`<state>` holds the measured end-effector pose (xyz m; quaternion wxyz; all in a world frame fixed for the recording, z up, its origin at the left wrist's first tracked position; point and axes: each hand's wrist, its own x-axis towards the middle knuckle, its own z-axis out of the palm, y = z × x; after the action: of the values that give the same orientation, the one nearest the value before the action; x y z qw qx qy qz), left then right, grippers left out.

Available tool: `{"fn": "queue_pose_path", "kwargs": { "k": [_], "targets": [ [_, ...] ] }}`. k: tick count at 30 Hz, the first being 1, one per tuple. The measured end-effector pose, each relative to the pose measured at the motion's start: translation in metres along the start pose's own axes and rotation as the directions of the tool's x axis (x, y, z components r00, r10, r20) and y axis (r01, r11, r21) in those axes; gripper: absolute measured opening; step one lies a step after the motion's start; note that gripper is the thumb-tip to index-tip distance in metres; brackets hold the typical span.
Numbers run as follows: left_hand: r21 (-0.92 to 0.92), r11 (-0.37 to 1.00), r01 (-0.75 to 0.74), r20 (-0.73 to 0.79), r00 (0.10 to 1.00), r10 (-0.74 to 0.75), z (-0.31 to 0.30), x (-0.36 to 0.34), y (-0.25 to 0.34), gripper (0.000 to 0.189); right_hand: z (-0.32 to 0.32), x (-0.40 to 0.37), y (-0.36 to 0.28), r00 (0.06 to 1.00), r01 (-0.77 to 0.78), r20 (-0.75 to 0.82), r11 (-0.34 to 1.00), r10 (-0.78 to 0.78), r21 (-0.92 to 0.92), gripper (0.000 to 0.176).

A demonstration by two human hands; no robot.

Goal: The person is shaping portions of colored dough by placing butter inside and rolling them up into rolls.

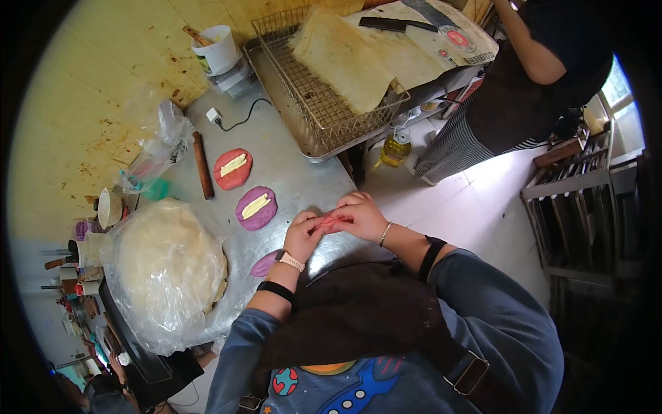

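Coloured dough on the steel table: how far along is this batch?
Done: a red disc and a purple disc lie flattened, each topped with a yellow strip. In hand: the left hand and right hand pinch a red dough piece between them. Left: both topped discs lie open and unfolded, a purple piece by the left wrist shows no strip, and a large bagged dough mass remains.

desk [296,172] is brushed steel, dull sheen; wire basket [303,83] at 12 o'clock, bare metal; rolling pin [203,165] at 10, plain wood; bag [165,276] at 8, thin glossy crinkly plastic; dough discs [267,215] and red dough strip [331,221], soft, matt
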<state>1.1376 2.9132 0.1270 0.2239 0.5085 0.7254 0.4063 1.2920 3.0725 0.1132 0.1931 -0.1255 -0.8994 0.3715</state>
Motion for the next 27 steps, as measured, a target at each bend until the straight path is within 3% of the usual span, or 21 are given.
{"fn": "queue_pose_path", "kwargs": {
  "k": [5,7,8,10,12,14,15,19,22,25,27],
  "targets": [
    [0.201,0.966,-0.163,-0.030,0.985,0.173,0.002,-0.006,-0.010,0.025,-0.002,-0.003,0.001,0.996,0.080,0.041,0.997,-0.081,0.014,0.017],
    [0.064,0.995,-0.073,0.018,0.997,0.072,-0.003,-0.007,-0.008,0.030,-0.013,-0.002,-0.004,0.987,0.160,0.014,0.986,-0.161,0.057,0.017],
    [-0.004,1.000,-0.025,0.051,0.998,0.025,-0.007,-0.006,-0.003,0.033,-0.014,-0.003,-0.003,0.992,0.117,-0.056,0.988,-0.111,0.102,0.018],
    [0.033,0.992,-0.119,-0.090,0.988,0.121,-0.011,0.003,0.020,0.037,-0.016,-0.011,-0.003,0.984,0.032,-0.180,0.979,0.005,0.202,0.018],
    [0.065,0.986,-0.151,-0.076,0.985,0.156,-0.010,0.010,0.024,0.038,-0.022,-0.013,0.002,0.995,0.033,-0.095,0.989,-0.019,0.143,0.021],
    [0.089,0.986,-0.141,0.087,0.987,0.134,-0.009,0.016,0.015,0.036,-0.020,-0.014,0.008,1.000,0.009,-0.018,0.992,-0.007,0.122,0.022],
    [0.070,0.995,-0.073,0.155,0.986,0.061,-0.003,0.017,0.010,0.027,-0.012,-0.014,0.013,1.000,-0.020,0.017,0.991,0.018,0.131,0.022],
    [0.236,0.950,-0.206,0.066,0.978,0.196,0.009,0.015,0.005,0.016,-0.012,-0.016,0.018,0.994,-0.042,0.101,0.994,0.031,0.104,0.024],
    [0.036,0.999,-0.009,0.136,0.991,0.004,0.006,0.011,0.002,0.026,-0.022,-0.019,0.006,0.999,-0.039,0.023,0.987,0.036,0.154,0.028],
    [0.011,0.992,-0.129,-0.097,0.987,0.130,0.002,0.023,0.041,0.041,-0.017,-0.029,0.022,0.986,-0.062,-0.147,0.994,0.074,0.085,0.032],
    [0.127,0.985,-0.120,0.120,0.987,0.105,0.000,0.034,0.039,0.049,-0.025,-0.031,0.024,0.998,-0.048,-0.043,0.999,0.047,-0.020,0.027]
  ]
}}
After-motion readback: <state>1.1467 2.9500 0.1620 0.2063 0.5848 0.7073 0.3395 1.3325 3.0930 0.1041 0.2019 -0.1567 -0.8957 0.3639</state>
